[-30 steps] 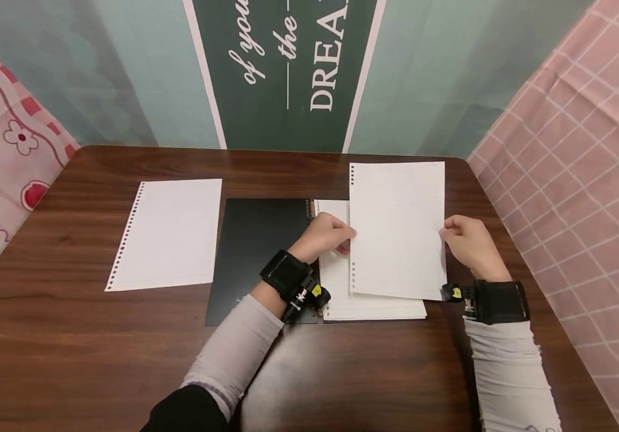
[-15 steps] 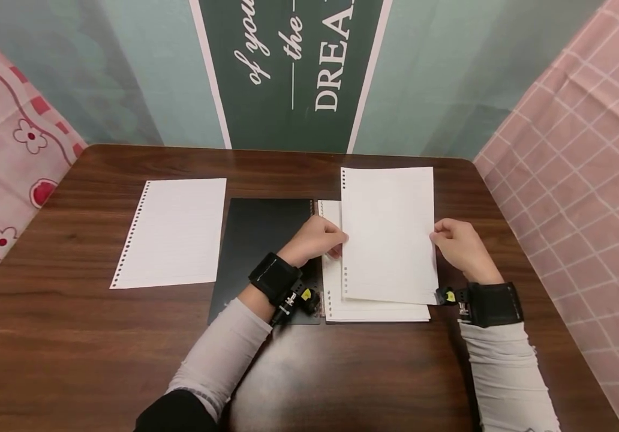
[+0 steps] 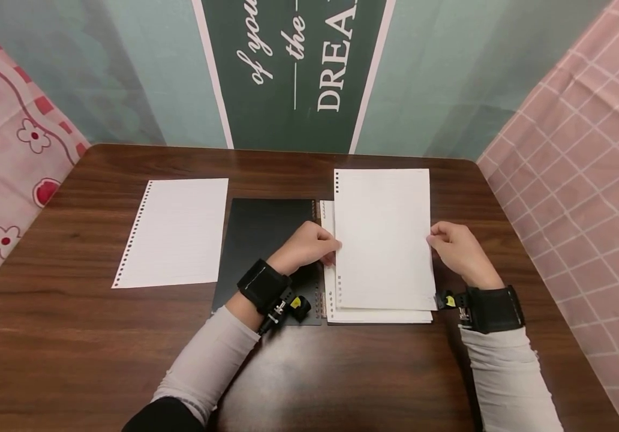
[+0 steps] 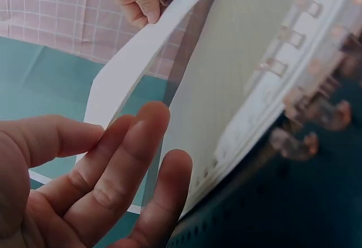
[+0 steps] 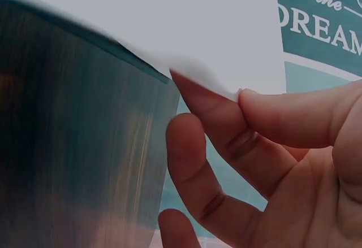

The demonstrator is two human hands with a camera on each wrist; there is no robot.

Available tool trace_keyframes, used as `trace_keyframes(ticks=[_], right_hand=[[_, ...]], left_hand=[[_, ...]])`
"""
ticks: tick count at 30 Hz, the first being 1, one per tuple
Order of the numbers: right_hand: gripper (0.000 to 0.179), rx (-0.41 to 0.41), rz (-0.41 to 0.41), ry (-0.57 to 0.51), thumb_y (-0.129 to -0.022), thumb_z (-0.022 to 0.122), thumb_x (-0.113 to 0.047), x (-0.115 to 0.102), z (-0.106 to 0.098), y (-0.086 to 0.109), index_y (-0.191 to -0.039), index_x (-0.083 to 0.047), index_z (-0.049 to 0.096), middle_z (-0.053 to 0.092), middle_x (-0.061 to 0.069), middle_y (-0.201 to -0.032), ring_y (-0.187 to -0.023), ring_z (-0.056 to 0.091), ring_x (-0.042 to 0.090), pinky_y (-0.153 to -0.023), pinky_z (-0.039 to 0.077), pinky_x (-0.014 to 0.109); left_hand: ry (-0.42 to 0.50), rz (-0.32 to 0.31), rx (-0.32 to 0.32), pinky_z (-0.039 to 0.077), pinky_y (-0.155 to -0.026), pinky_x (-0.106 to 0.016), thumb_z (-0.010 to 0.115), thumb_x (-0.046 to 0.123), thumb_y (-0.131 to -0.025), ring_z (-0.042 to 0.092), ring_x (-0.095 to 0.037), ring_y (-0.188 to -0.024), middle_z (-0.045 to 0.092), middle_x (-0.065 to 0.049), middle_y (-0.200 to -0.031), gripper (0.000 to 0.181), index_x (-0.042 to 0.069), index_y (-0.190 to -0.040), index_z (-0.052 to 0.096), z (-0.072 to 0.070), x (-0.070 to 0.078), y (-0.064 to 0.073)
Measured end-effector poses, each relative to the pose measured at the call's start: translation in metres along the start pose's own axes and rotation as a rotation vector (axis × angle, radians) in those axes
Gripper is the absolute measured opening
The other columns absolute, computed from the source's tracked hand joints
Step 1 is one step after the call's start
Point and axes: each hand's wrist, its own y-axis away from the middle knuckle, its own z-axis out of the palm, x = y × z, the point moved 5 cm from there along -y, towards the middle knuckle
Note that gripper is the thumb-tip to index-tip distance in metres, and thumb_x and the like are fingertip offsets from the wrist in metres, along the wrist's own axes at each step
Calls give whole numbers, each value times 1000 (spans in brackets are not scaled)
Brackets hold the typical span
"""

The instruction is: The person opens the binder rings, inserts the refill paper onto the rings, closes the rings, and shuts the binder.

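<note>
A white loose-leaf sheet (image 3: 382, 240), punched along its left edge, is held above an open ring binder. My left hand (image 3: 305, 247) pinches its punched edge between thumb and forefinger, the other fingers spread below in the left wrist view. The right hand (image 3: 463, 253) pinches the opposite edge the same way. Under the sheet lies the binder's paper stack (image 3: 374, 316), mostly covered. The binder's black cover (image 3: 266, 231) lies flat to the left. Its rings (image 4: 294, 143) stand apart in the left wrist view, beside the punched holes of the stack.
Another punched white sheet (image 3: 174, 234) lies left of the binder, its lower right corner close to the cover. The wooden table (image 3: 99, 360) ends at a green printed backdrop (image 3: 288, 120). Pink cloth (image 3: 585, 210) hangs along the right side, flowered cloth (image 3: 12, 156) along the left.
Both hands have moved the held sheet left and slightly nearer, so it covers more of the paper stack. The view has shifted a little; the other sheet and the binder stay put.
</note>
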Motion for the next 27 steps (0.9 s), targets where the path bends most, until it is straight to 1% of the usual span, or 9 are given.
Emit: trace_keyframes(ticks=[4, 8, 13, 16, 20, 27], right_hand=[[23, -6, -26, 13, -103, 46, -7, -3, 2, 0, -110, 11, 58, 63, 23, -94, -81, 60, 29, -63, 45, 25], [21, -15, -32, 36, -103, 45, -6, -4, 4, 0, -107, 10, 58, 62, 20, -88, -76, 56, 26, -62, 43, 28], [21, -27, -33, 44, -103, 45, -6, -5, 8, 1, -108, 10, 58, 62, 20, -88, -76, 57, 26, -64, 44, 31], [22, -36, -26, 44, -103, 45, -7, -6, 10, 2, -109, 10, 57, 63, 21, -90, -79, 59, 28, -65, 44, 31], [22, -48, -17, 39, -103, 45, -8, -7, 13, 4, -109, 10, 57, 64, 21, -90, -79, 59, 27, -65, 44, 30], [22, -63, -14, 36, -103, 44, -6, -7, 18, 3, -109, 10, 57, 63, 21, -90, -79, 58, 28, -65, 44, 31]], left_hand=[[18, 6, -10, 57, -71, -32, 59, 13, -97, 69, -24, -73, 69, -13, -74, 27, -1, -79, 74, -1, -3, 3], [44, 17, -35, 57, -72, -32, 59, 13, -97, 70, -23, -71, 71, -13, -74, 26, -2, -82, 75, 0, -3, 6], [51, 22, -49, 58, -73, -33, 59, 12, -97, 70, -23, -70, 71, -12, -73, 27, -3, -81, 74, 0, -2, 10], [42, 24, -47, 57, -72, -34, 59, 13, -97, 70, -24, -71, 70, -11, -72, 28, -2, -79, 74, -2, -2, 13], [17, 27, -45, 57, -71, -34, 59, 14, -97, 71, -25, -73, 70, -11, -72, 29, -2, -77, 73, -3, -4, 14], [-25, 24, -49, 56, -71, -32, 59, 16, -98, 70, -25, -74, 71, -14, -74, 31, 1, -73, 72, -5, -9, 15]])
